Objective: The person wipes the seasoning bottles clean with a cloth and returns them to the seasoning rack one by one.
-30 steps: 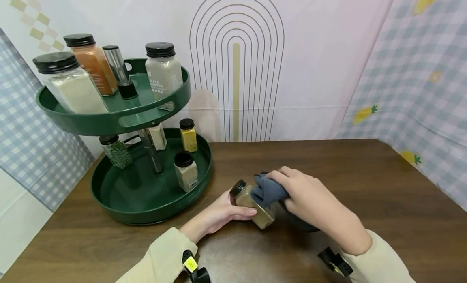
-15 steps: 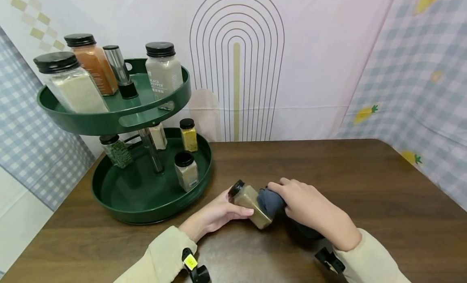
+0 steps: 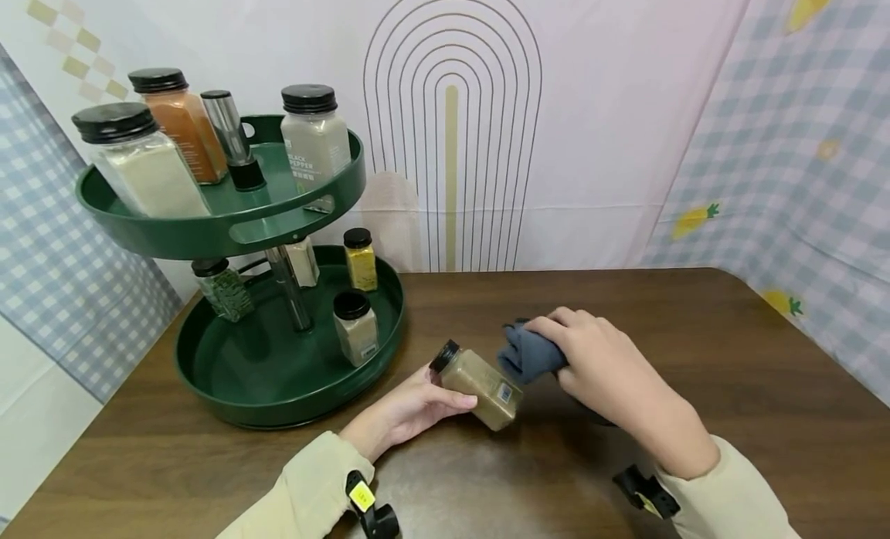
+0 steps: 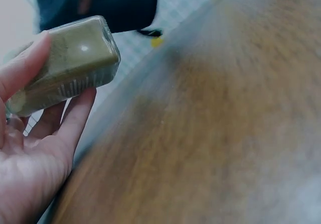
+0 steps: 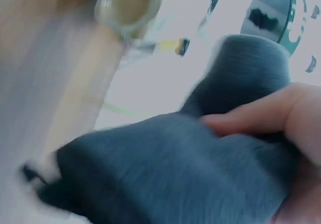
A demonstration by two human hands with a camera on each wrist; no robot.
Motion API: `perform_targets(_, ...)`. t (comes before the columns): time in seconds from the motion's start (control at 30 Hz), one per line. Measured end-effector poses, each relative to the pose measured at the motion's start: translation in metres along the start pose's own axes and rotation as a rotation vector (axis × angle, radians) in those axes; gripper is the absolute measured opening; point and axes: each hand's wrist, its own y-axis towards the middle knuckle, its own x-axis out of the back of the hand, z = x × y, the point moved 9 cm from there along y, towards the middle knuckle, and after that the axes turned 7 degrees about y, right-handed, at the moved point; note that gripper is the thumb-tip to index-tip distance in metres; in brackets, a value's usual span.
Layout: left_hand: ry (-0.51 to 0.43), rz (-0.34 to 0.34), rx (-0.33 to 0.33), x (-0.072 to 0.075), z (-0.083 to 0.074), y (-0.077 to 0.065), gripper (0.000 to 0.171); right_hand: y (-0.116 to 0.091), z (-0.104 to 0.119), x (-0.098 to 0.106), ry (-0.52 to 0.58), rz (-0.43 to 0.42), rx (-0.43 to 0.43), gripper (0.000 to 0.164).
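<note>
My left hand (image 3: 410, 411) grips a square spice jar (image 3: 481, 386) with a black lid and brownish-green powder inside. The jar is tilted, lid toward the upper left, and a small label with a barcode shows on its side. In the left wrist view the thumb lies over the jar (image 4: 75, 58) and the fingers support it from beneath. My right hand (image 3: 598, 361) holds a bunched dark blue-grey cloth (image 3: 530, 352) just right of the jar, a small gap between them. In the right wrist view the cloth (image 5: 175, 169) is pinched under the thumb, its lower part hanging loose.
A green two-tier rack stands at left. Its upper tray (image 3: 167, 238) bears large jars, one a black pepper jar (image 3: 316, 149), and a silver cylinder (image 3: 232, 137). Several small jars, including a yellow one (image 3: 361, 262), stand on the lower tray (image 3: 278, 415). Brown table (image 3: 695, 323) extends right.
The cloth was against the jar and my right hand has drawn it away up and to the right. The jar has turned slightly in my left hand, bringing the barcode label into view.
</note>
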Motion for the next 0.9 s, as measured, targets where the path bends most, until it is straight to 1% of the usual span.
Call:
perform_targets(0.07, 0.009, 0.017, 0.006, -0.001, 0.001, 0.0, 0.059, 0.002, 0.01, 0.002, 0.075, -0.086, 0.044, 0.051)
perform_targets(0.1, 0.013, 0.025, 0.006, -0.001, 0.001, 0.0, 0.063, 0.002, 0.016, 0.001, 0.104, -0.113, 0.071, 0.051)
perform_targets(0.17, 0.033, 0.052, -0.002, -0.003, 0.0, 0.0, 0.069, 0.003, 0.027, -0.007, 0.151, -0.12, 0.107, 0.055)
perform_targets(0.23, 0.048, 0.077, -0.016, -0.005, -0.001, 0.0, 0.075, 0.002, 0.035, -0.016, 0.172, -0.097, 0.127, 0.059)
perform_targets(0.33, 0.054, 0.092, -0.024, -0.007, -0.002, 0.001, 0.077, 0.0, 0.039, -0.025, 0.184, -0.047, 0.132, 0.061)
perform_targets(0.43, 0.023, 0.067, -0.017, -0.005, -0.001, 0.001, 0.071, -0.001, 0.035, -0.028, 0.165, 0.009, 0.106, 0.058)
perform_targets(0.5, 0.008, 0.046, -0.01, -0.003, 0.0, 0.001, 0.064, -0.001, 0.028, -0.03, 0.13, 0.073, 0.074, 0.055)
perform_targets(0.6, 0.004, 0.025, -0.011, -0.001, 0.001, 0.001, 0.055, -0.003, 0.018, -0.036, 0.067, 0.201, 0.033, 0.052)
perform_targets(0.67, 0.014, 0.029, -0.016, -0.001, 0.001, 0.001, 0.053, -0.006, 0.011, -0.039, 0.036, 0.273, 0.013, 0.049)
perform_targets(0.73, 0.024, 0.044, -0.03, -0.001, 0.001, 0.001, 0.052, -0.009, 0.005, -0.041, 0.024, 0.326, -0.006, 0.045)
perform_targets(0.83, 0.025, 0.065, -0.045, -0.003, -0.001, 0.001, 0.053, -0.012, -0.004, -0.042, 0.019, 0.384, -0.044, 0.038)
perform_targets(0.9, 0.018, 0.059, -0.045, -0.003, -0.001, 0.0, 0.053, -0.013, -0.008, -0.039, 0.006, 0.391, -0.069, 0.035)
